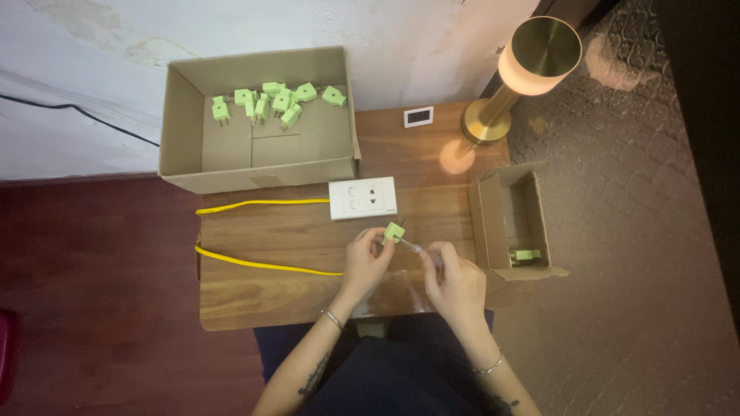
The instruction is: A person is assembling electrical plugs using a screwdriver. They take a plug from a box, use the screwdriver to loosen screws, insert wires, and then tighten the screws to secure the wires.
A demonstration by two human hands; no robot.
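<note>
My left hand point(367, 258) holds a small light-green plug adapter point(395, 231) by its fingertips, just below a white socket block point(362, 198). My right hand point(455, 279) grips a thin clear-handled tool point(420, 249) whose tip points at the adapter. A yellow cable point(262, 264) runs from the socket block, loops at the table's left edge, and passes under my left hand.
A large open cardboard box point(185, 146) at the back left holds several green adapters point(271, 100). A smaller open box point(484, 223) at the right holds one green adapter point(526, 255). A brass lamp point(532, 58) and a small white device point(418, 116) stand at the back of the wooden table point(262, 300).
</note>
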